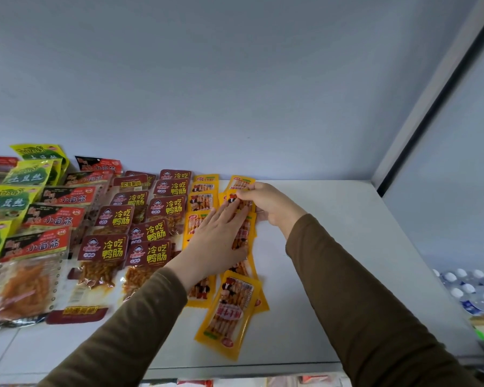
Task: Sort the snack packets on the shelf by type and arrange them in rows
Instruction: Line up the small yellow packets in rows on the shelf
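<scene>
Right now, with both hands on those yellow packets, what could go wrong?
1. The left hand lies flat on the overlapping yellow packets; if it slides, the row may fan out.
2. The right hand pinches a packet at the back; tugging it might drag its neighbours askew.
3. The nearest yellow packet lies tilted close to the shelf's front edge; a sleeve could brush it off.
</scene>
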